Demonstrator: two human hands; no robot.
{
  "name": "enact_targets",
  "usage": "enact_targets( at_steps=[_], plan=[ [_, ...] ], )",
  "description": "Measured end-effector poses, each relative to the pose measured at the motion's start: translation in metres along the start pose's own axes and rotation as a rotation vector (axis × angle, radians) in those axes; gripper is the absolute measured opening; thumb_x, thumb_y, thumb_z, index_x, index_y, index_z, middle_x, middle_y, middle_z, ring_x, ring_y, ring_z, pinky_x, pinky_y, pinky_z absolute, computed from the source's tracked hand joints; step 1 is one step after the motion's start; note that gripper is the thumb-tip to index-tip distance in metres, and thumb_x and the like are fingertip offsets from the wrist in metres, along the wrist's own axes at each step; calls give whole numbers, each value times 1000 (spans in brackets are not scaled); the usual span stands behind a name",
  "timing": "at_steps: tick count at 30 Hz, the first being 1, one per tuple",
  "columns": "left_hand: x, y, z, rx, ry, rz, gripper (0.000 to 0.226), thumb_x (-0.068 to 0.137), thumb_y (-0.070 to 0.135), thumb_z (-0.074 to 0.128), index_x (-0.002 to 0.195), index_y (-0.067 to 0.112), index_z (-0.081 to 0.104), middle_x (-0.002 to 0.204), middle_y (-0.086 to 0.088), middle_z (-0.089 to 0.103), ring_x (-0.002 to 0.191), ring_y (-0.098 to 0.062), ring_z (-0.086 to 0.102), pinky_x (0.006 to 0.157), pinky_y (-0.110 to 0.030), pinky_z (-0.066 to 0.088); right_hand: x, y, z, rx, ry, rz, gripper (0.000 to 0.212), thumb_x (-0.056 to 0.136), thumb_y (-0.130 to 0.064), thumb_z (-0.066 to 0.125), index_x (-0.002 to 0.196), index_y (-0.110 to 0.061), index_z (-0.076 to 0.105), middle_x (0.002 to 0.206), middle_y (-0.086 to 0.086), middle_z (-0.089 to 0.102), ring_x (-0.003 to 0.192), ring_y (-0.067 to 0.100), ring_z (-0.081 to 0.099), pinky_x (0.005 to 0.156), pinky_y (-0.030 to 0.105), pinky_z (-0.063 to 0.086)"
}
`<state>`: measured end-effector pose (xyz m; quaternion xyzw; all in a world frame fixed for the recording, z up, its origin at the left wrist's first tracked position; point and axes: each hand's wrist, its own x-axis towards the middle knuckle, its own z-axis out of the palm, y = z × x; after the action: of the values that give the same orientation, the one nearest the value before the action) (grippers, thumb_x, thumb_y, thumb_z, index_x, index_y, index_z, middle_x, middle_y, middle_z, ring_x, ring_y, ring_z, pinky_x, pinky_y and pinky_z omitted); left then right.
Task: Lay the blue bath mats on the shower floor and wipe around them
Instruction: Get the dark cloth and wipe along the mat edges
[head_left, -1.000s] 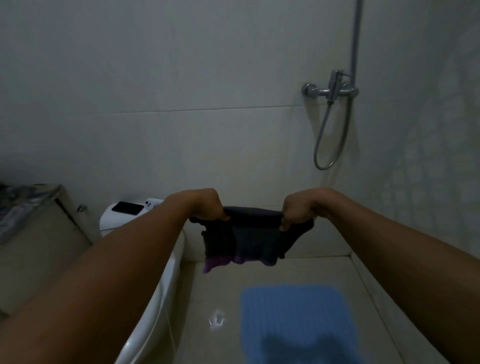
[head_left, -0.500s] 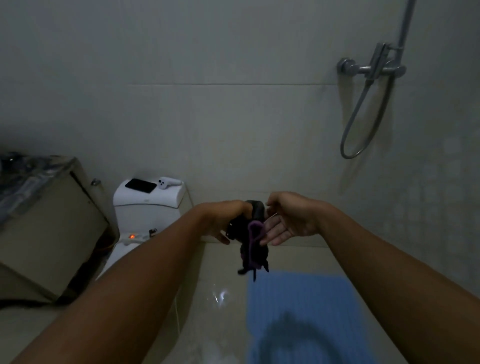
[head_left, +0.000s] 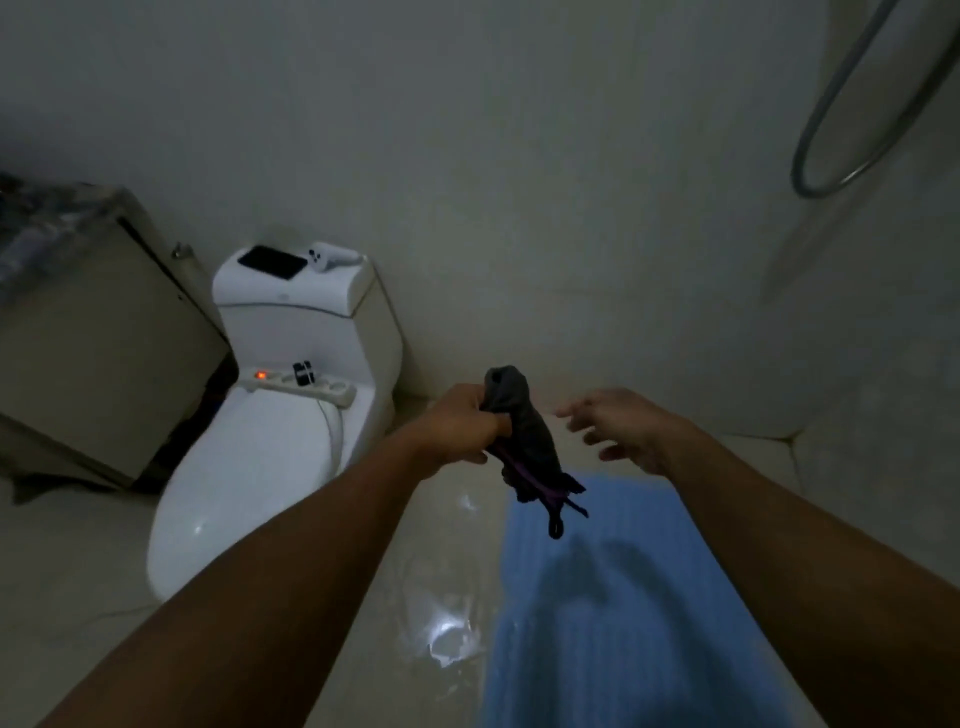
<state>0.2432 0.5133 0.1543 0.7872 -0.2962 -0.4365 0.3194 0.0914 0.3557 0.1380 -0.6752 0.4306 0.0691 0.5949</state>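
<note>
My left hand (head_left: 465, 428) is clenched around a bunched dark grey cloth with a purple edge (head_left: 524, 444), which sticks up a little above my fist and hangs down and to the right below it, a thin dark loop dangling at its lowest end. My right hand (head_left: 621, 428) is just beside the cloth but apart from it, fingers (head_left: 576, 410) spread and loose, holding nothing. Both my bare forearms reach forward from the bottom of the view. Below the hanging cloth, a blue ribbed bath mat (head_left: 618, 629) lies flat on the glossy pale tiled floor (head_left: 415, 597), with a dark shadow across its middle and a bright patch of reflected light on the tile just left of it. To the left stands a white ceramic toilet (head_left: 270, 457) with its lid down; a white power strip with a glowing orange light (head_left: 301, 387) lies across the back of the seat, and a flat black phone (head_left: 272, 261) and a small white device (head_left: 332, 255) rest side by side on the tank lid. Further left is a beige cabinet with a dark mottled top (head_left: 93, 343). A grey looped shower hose (head_left: 862, 109) hangs against the pale tiled wall (head_left: 493, 156) at the upper right.
</note>
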Motion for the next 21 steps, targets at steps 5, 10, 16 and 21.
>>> enact_targets(
  at_steps=[5,10,16,21],
  plan=[
    [103,-141,70,-78,-121,-151,14,90,5,58,101,12,62,101,-14,64,95,-27,64,81,-38,60,130,164,70,167,-138,101,27,88,-18,64,113,-26,70,127,-3,60,121,19,52,101,45,39],
    [209,-320,155,8,-63,-224,27,91,8,55,118,9,63,107,-14,70,94,-25,68,73,-32,58,265,335,163,154,-158,120,18,92,-17,61,106,-9,69,105,11,70,100,29,66,95,46,52],
    [284,-521,238,76,25,-284,28,93,12,51,119,11,60,108,-16,70,96,-31,70,62,-32,52,377,494,258,54,-167,129,23,94,-16,64,115,-6,63,110,20,71,92,34,71,67,40,60],
    [266,-605,266,139,15,-347,22,94,5,49,113,6,60,88,-12,65,68,-20,65,45,-24,52,383,550,316,-4,-258,190,26,93,-9,64,117,1,60,100,26,72,62,29,71,46,31,57]
  ],
)
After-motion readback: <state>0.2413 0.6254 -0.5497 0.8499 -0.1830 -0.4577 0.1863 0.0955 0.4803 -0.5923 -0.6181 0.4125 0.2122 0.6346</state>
